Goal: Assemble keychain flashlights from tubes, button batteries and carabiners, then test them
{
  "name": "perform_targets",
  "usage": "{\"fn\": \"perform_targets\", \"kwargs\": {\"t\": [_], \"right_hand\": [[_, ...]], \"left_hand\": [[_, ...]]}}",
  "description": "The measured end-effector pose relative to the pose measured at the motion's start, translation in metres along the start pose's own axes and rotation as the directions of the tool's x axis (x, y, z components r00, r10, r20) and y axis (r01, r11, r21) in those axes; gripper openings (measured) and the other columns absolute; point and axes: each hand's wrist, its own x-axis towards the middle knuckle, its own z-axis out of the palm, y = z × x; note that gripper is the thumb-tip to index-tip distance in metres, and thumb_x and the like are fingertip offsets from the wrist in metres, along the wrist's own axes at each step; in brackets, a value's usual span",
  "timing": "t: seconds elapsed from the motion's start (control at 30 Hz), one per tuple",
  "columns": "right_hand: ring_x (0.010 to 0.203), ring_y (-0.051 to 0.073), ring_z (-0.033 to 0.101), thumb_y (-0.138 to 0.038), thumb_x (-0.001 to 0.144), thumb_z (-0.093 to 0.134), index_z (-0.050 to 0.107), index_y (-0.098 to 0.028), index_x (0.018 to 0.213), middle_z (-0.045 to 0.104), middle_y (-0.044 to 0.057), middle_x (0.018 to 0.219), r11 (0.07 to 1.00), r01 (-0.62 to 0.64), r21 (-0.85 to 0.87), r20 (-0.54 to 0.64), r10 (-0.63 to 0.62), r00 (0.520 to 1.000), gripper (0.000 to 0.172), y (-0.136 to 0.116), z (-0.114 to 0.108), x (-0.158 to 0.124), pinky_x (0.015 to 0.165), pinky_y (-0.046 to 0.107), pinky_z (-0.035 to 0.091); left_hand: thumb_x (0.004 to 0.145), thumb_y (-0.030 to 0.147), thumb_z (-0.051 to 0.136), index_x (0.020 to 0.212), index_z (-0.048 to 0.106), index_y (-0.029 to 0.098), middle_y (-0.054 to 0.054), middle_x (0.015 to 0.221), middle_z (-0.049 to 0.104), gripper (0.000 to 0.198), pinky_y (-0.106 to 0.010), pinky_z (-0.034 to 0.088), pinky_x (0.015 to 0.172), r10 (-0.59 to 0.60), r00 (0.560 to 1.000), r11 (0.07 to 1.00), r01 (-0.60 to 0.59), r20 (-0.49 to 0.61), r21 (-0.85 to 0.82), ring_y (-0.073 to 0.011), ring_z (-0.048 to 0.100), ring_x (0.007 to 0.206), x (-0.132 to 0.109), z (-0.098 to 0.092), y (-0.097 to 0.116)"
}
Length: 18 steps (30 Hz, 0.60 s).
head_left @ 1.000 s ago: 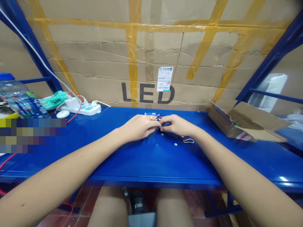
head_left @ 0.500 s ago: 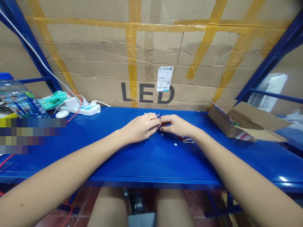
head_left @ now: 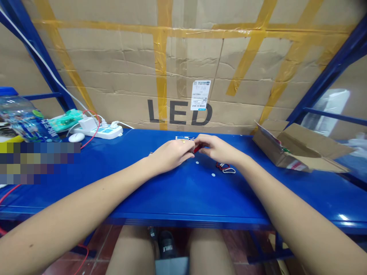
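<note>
Over the middle of the blue table, my left hand (head_left: 174, 154) and my right hand (head_left: 216, 148) meet fingertip to fingertip. Between them shows a small red object (head_left: 197, 149), mostly covered by fingers; its kind cannot be made out. Both hands are closed around it, the right from its right end, the left from the other side. Just behind my left hand lies a slim shiny blue cylinder (head_left: 182, 138). A silver carabiner (head_left: 228, 171) and a red carabiner (head_left: 223, 167) lie by my right wrist. Two small pale discs (head_left: 213, 175) rest nearer me.
An open cardboard box (head_left: 289, 151) stands at the right of the blue table (head_left: 177, 198). To the left are a white power strip (head_left: 106, 131) with plugs, a white mouse-like object (head_left: 76, 137) and a large bottle (head_left: 27, 118). A big taped carton (head_left: 123, 76) closes off the back.
The red object now shows between my fingertips. My right hand has shifted slightly right and up, and more of the blue cylinder behind is visible.
</note>
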Motion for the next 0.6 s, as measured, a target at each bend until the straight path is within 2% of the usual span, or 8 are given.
{"fn": "perform_targets", "kwargs": {"t": [0.1, 0.23, 0.33, 0.43, 0.6], "right_hand": [[0.088, 0.02, 0.064, -0.007, 0.074, 0.053, 0.064, -0.019, 0.088, 0.068, 0.004, 0.092, 0.997, -0.036, 0.069, -0.038, 0.039, 0.999, 0.022, 0.004, 0.003, 0.001, 0.083, 0.037, 0.049], [0.084, 0.019, 0.062, -0.013, 0.075, 0.057, 0.064, -0.019, 0.082, 0.066, 0.003, 0.087, 0.991, -0.011, 0.13, -0.123, 0.028, 0.992, 0.011, 0.006, 0.006, 0.004, 0.083, 0.039, 0.049], [0.084, 0.019, 0.061, -0.015, 0.075, 0.059, 0.064, -0.019, 0.081, 0.065, 0.003, 0.085, 0.99, 0.011, 0.143, -0.192, 0.017, 0.981, 0.009, 0.005, 0.007, 0.005, 0.083, 0.038, 0.049], [0.084, 0.019, 0.061, -0.015, 0.074, 0.061, 0.065, -0.019, 0.082, 0.065, 0.003, 0.085, 0.986, 0.02, 0.163, -0.224, 0.018, 0.974, 0.009, 0.004, 0.007, 0.006, 0.082, 0.038, 0.05], [0.082, 0.019, 0.062, -0.016, 0.073, 0.063, 0.066, -0.019, 0.079, 0.065, 0.003, 0.084, 0.984, 0.017, 0.175, -0.259, 0.03, 0.965, 0.008, 0.005, 0.007, 0.006, 0.081, 0.038, 0.051]], "left_hand": [[0.094, 0.021, 0.057, 0.093, 0.056, 0.017, -0.004, 0.088, 0.067, 0.005, -0.029, 0.048, 0.072, 0.016, 0.999, 1.0, -0.015, -0.043, 0.021, -0.018, 0.064, 0.081, -0.001, 0.0, 0.0], [0.096, 0.02, 0.053, 0.097, 0.056, 0.016, -0.007, 0.091, 0.065, 0.005, -0.031, 0.05, 0.076, 0.069, 0.985, 0.997, -0.063, -0.16, 0.042, -0.0187, 0.062, 0.086, 0.0, 0.003, 0.0], [0.095, 0.016, 0.053, 0.094, 0.054, 0.016, -0.008, 0.093, 0.062, 0.001, -0.032, 0.051, 0.081, 0.1, 0.948, 0.995, -0.1, -0.301, 0.016, -0.0186, 0.059, 0.091, 0.001, 0.003, 0.004], [0.093, 0.011, 0.053, 0.09, 0.051, 0.018, -0.007, 0.093, 0.059, 0.008, -0.031, 0.052, 0.081, 0.101, 0.908, 0.992, -0.124, -0.406, -0.03, -0.0166, 0.058, 0.09, 0.002, 0.002, 0.01], [0.093, 0.007, 0.048, 0.085, 0.046, 0.018, -0.009, 0.095, 0.061, 0.014, -0.032, 0.053, 0.08, 0.121, 0.907, 0.99, -0.14, -0.404, -0.018, -0.0173, 0.061, 0.094, 0.002, 0.001, 0.019]]}}
